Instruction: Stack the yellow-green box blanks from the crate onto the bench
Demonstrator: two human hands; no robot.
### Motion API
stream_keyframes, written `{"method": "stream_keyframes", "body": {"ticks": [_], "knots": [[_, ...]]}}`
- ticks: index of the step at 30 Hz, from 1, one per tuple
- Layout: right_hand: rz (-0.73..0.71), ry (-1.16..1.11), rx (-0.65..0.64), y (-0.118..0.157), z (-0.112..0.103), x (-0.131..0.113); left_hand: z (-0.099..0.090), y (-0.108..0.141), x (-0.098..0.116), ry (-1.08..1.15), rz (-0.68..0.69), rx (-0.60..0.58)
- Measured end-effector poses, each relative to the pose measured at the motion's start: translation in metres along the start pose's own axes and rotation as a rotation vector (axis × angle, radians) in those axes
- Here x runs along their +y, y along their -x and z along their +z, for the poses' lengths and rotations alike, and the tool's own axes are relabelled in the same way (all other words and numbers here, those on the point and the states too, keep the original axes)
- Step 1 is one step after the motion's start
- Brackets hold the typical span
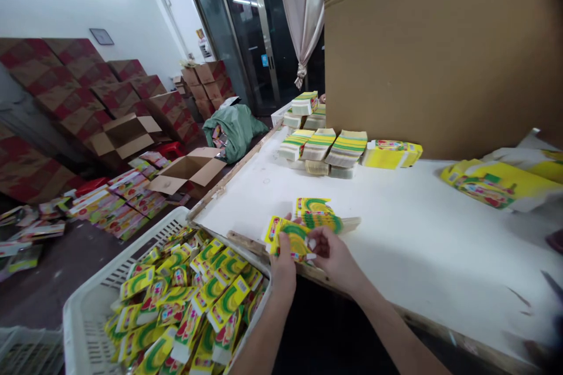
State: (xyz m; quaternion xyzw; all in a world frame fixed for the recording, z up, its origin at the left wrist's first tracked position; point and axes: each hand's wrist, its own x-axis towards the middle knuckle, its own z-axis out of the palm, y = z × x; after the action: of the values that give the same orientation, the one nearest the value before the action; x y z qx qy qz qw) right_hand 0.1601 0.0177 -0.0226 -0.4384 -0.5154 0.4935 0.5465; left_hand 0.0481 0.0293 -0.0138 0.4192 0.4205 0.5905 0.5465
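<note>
Two bare hands meet over the near edge of a white table (396, 228), around one small yellow carton (290, 237) with green and red printing. The left hand (285, 263) grips the carton, thumb on its front face and fingers behind. The right hand (332, 255) is partly closed, fingertips bunched at the carton's right end, by a white flap; whether they pinch it, I cannot tell. Just beyond lies a loose group of similar cartons (319, 214).

Near left, a white plastic crate (81, 316) holds a jumble of yellow cartons. Farther off on the table stand stacks of flat cartons (347, 149), before a tall brown cardboard panel (440, 53).

The held carton looks like thin printed card: probably very light, springy, a little slippery on its glossy faces, and easily creased or crushed. A gentle hold across the body, near the middle, should suit it; the end flaps would likely bend or tear.
</note>
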Motion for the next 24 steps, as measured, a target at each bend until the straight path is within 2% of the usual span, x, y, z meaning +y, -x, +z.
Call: {"method": "stream_keyframes", "body": {"ticks": [3, 5, 8, 11, 13, 16, 19, 22, 24], "knots": [[0.064, -0.100, 0.063, 0.006, 0.009, 0.009, -0.003, 0.007, -0.005, -0.234, 0.253, -0.059], [0.062, -0.106, 0.064, 0.008, 0.012, 0.011, -0.008, 0.011, -0.009, -0.300, 0.310, -0.107], [0.033, -0.162, 0.031, 0.012, 0.016, 0.008, -0.013, 0.016, -0.014, -0.274, 0.227, -0.042], [0.018, -0.253, -0.002, 0.018, 0.021, 0.001, -0.012, 0.018, -0.016, -0.159, 0.060, 0.155], [0.026, -0.281, -0.027, 0.023, 0.025, -0.004, -0.009, 0.017, -0.012, -0.017, -0.005, 0.254], [0.019, -0.248, -0.113, 0.034, 0.032, -0.011, -0.004, 0.013, -0.002, 0.229, 0.018, 0.206], [0.000, -0.211, -0.191, 0.040, 0.039, -0.012, -0.002, 0.009, 0.004, 0.348, 0.057, 0.172], [0.041, -0.162, -0.159, 0.037, 0.041, -0.005, -0.007, 0.007, 0.002, 0.308, 0.062, 0.221], [0.071, -0.128, -0.086, 0.031, 0.039, 0.000, -0.012, 0.008, -0.002, 0.147, 0.036, 0.189]]}}
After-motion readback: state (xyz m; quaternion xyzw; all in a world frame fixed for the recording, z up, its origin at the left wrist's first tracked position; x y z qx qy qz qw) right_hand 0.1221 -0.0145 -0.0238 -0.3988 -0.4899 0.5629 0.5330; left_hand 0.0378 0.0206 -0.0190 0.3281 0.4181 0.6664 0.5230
